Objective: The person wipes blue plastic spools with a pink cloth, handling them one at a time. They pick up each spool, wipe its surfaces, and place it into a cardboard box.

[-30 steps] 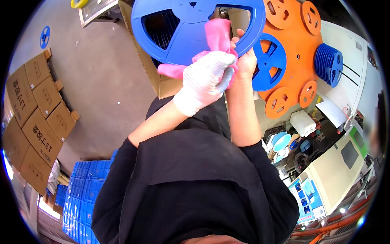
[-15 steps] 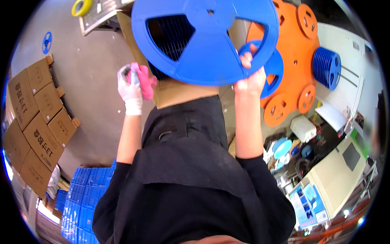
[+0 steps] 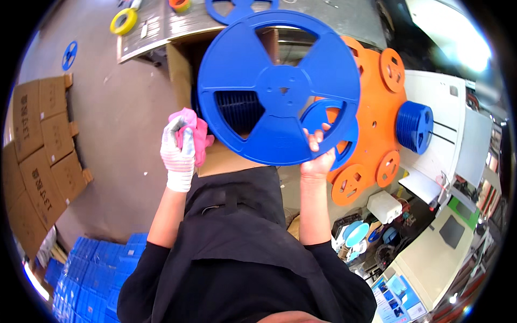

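Observation:
A large blue plastic reel [image 3: 280, 126] with wide cutouts is held up before me. My bare right hand [image 3: 319, 156] grips its lower right rim, with fingers through a cutout. My left hand [image 3: 179, 153], in a white striped glove, is closed round a crumpled pink cloth [image 3: 198, 134], left of the reel and apart from it. Behind the reel stands an open cardboard box [image 3: 180, 70] with a stack of dark blue reels [image 3: 239, 110] inside, seen partly through a cutout. Another blue reel [image 3: 353, 132] lies on the orange turntable behind my right hand.
The orange turntable [image 3: 371, 102] carries several round orange discs. Beyond it, blue reels [image 3: 414, 127] sit on a white machine. A table [image 3: 161, 32] at the back holds yellow tape [image 3: 124, 21]. Stacked cartons [image 3: 32, 140] stand at left, blue crates [image 3: 94, 269] at lower left.
The view has shifted, showing more of the back table. The held reel now faces me more fully and appears lower. Both hands keep hold of the same things.

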Demonstrator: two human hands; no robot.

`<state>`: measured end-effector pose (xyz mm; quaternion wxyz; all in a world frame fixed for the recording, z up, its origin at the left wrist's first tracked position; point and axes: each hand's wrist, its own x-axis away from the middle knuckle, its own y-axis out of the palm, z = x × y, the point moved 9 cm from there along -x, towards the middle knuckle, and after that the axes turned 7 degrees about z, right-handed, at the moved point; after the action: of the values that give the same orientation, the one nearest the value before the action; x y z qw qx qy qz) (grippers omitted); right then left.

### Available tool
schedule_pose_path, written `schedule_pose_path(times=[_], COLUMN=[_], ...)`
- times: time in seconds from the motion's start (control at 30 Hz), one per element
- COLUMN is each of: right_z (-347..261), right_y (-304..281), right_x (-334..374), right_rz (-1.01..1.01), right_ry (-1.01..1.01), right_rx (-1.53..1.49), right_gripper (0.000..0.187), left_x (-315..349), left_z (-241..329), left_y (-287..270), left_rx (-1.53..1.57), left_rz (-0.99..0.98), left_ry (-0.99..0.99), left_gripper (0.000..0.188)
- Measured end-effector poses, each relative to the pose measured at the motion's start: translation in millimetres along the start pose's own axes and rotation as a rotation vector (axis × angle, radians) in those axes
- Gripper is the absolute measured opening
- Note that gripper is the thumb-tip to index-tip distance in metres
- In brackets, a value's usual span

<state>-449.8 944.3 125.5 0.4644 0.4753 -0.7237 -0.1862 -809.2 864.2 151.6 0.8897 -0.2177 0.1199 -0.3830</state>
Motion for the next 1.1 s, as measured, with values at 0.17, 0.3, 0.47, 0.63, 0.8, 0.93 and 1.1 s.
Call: schedule_pose_path(times=[0.17, 0.3, 0.47, 0.63, 0.8, 0.93, 1.1], right_z=[-2, 18, 75, 75, 12, -20, -25], right_y=[9, 49, 148, 159, 108, 81, 51], right_x=[8, 39, 108, 134, 101, 78, 58], right_rz=[0.031, 0.079, -0.653, -0.935, -0.507, -0.266, -0.122], right_ry=[-0.105, -0.209, -0.373, -0.609, -0.866, -0.881, -0.700], right_rx=[0.132, 0.375, 1.117, 1.193, 1.409, 1.402, 1.169], right_gripper=[0.028, 0.040, 0.050, 0.047, 0.035, 0.035, 0.038], left_x=[10, 26, 73, 75, 63, 56, 54], left_z=[59, 53, 8, 56, 44, 47, 48], left_y=[39, 105, 159, 132, 123, 117, 115], left_rx=[-0.037, 0.109, 1.091, 1.617, 1.698, 1.664, 1.640], left_rz=[-0.163, -0.560, -0.913, -1.007, -1.010, -1.019, -1.049], left_ry=[0.256, -0.089, -0.869, -1.079, -0.976, -0.932, -0.961], left_gripper=[0.031, 0.076, 0.070, 0.088, 0.094, 0.091, 0.090])
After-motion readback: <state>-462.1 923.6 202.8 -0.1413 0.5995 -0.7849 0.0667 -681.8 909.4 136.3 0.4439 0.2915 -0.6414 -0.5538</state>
